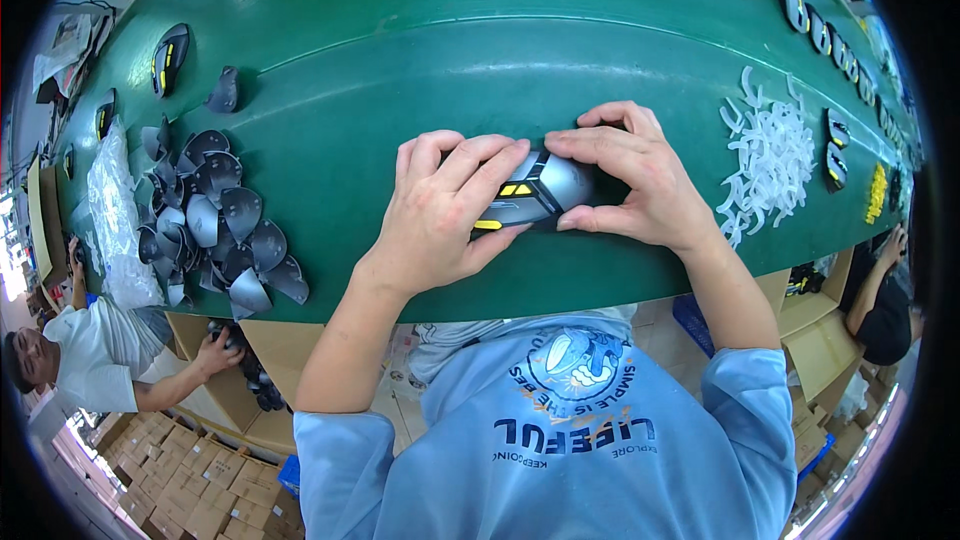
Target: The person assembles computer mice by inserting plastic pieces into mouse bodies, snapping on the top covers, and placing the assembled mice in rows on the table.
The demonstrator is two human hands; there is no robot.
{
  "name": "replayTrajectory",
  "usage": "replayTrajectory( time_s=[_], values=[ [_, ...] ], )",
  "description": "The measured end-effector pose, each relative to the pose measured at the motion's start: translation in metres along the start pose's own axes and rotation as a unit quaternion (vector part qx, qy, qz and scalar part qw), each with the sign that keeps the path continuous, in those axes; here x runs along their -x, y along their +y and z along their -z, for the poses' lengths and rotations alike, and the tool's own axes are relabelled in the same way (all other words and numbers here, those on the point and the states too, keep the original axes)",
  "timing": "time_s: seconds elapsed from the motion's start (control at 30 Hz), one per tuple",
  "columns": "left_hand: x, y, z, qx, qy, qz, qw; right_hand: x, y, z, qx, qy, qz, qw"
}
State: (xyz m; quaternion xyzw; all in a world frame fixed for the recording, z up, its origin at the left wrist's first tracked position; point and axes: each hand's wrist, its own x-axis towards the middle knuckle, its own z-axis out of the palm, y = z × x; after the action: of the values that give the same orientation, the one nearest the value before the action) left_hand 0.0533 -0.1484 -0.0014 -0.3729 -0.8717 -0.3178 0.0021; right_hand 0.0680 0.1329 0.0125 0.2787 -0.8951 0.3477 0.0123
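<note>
A dark grey computer mouse with yellow accents (530, 195) rests on the green table between my two hands. My left hand (447, 192) wraps round its left end, the thumb along the near side and the fingers over the top. At the other end, my right hand (640, 175) grips the smooth grey back, fingertips on the far side and thumb on the near side. My palms hide part of the mouse. To the left lies a heap of dark grey curved shell pieces (215, 205). A pile of translucent white curved strips (768, 155) is on the right.
Clear plastic bags (118, 210) lie beyond the shells. More mice (820, 32) line the table's far right, near small yellow parts (877, 193). At left, a co-worker (110, 360) reaches into a cardboard box (215, 405); another person (885, 310) is at the right edge.
</note>
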Motion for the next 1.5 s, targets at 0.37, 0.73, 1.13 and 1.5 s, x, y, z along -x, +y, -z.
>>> replayTrajectory(
  time_s=[0.37, 0.73, 1.13, 1.5],
  values=[
    [-0.001, 0.000, 0.001, -0.014, -0.004, -0.007, 1.000, 0.006, -0.006, 0.000, 0.085, -0.013, 0.004, 0.996],
    [-0.104, -0.007, 0.044, 0.101, -0.367, 0.189, 0.905, 0.015, 0.004, -0.012, 0.063, 0.036, 0.015, 0.997],
    [-0.154, 0.015, 0.048, -0.090, -0.519, 0.280, 0.802, 0.016, 0.006, -0.022, 0.016, 0.071, 0.014, 0.997],
    [-0.083, 0.002, 0.045, 0.031, -0.319, 0.168, 0.932, 0.021, 0.011, -0.020, 0.000, 0.073, 0.007, 0.997]
  ],
)
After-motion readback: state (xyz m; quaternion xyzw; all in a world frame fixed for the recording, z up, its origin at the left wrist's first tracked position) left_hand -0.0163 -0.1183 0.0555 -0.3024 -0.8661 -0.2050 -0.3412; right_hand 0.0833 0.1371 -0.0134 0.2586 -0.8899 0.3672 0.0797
